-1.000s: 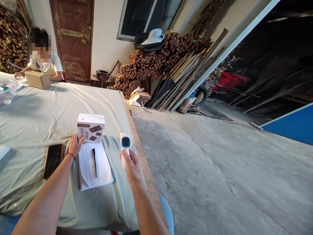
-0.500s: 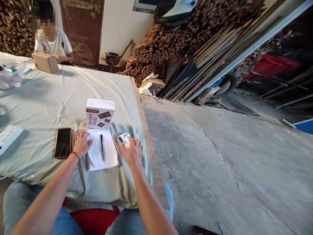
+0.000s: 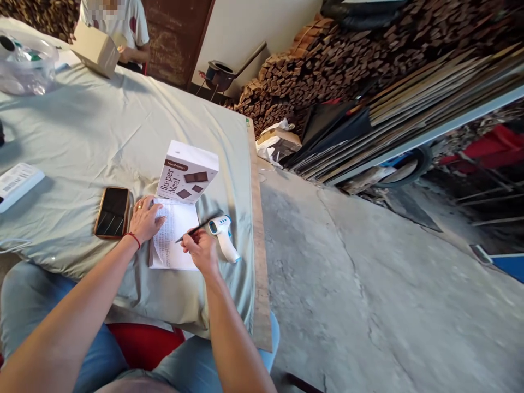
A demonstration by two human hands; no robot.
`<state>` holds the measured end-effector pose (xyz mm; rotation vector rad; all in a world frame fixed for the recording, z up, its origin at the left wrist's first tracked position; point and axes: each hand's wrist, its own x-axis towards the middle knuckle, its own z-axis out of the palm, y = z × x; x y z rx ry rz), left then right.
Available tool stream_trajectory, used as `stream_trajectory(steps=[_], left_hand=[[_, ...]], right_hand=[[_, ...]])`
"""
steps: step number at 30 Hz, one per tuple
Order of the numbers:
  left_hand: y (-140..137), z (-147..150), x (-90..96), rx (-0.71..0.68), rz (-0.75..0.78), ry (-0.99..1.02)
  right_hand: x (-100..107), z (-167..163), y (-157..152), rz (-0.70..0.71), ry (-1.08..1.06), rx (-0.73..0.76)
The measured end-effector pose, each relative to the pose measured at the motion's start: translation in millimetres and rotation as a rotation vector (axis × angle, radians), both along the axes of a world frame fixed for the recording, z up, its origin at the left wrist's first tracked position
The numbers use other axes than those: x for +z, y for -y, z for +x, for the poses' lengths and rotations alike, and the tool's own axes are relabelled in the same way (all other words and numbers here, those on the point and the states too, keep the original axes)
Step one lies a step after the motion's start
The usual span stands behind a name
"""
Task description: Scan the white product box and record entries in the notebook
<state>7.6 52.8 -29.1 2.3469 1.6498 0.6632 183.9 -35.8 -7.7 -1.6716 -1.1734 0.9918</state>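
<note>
A black pen (image 3: 198,226) is held in my right hand (image 3: 202,252), its tip over the written page of a paper pad (image 3: 174,248). My left hand (image 3: 144,219) lies with its fingers spread on the pad's left edge. Behind the pad stands a white and brown box (image 3: 189,173) printed "Super Meal". Just right of my right hand, a white and blue infrared thermometer (image 3: 225,238) rests on the cloth. A smartphone (image 3: 112,212) in a brown case lies left of my left hand.
A white cloth covers the table (image 3: 123,131), whose bare wooden edge (image 3: 258,262) runs along the right. A white power strip (image 3: 19,185) and a clear plastic tub (image 3: 28,68) are at the left. Across the table a person (image 3: 137,38) sits behind a cardboard box (image 3: 96,49).
My right hand has left the thermometer and picked up the pen from the pad. My left hand stays on the pad's edge. The whole view has shifted and tilted.
</note>
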Motion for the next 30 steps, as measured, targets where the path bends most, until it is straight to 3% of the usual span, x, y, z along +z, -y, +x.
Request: stream_trajectory(steps=[2,5,13,30], left_hand=[[0.0,0.4,-1.0,-0.001,0.003,0.005],[0.8,0.7,-0.1,-0.008,-0.007,-0.002],[1.8,0.1,0.2,-0.029,-0.019,0.035],[1.8,0.1,-1.7,-0.033,-0.010,0.015]], right_hand=[[1.4,-4.8,4.3,0.090,-0.229,-0.042],[-5.8,-12.8,11.7,0.161,-0.357,-0.075],[-33.9,-16.7,23.0,0.208,-0.108,-0.119],[-36.0,-17.5,22.0,0.253,0.066,-0.024]])
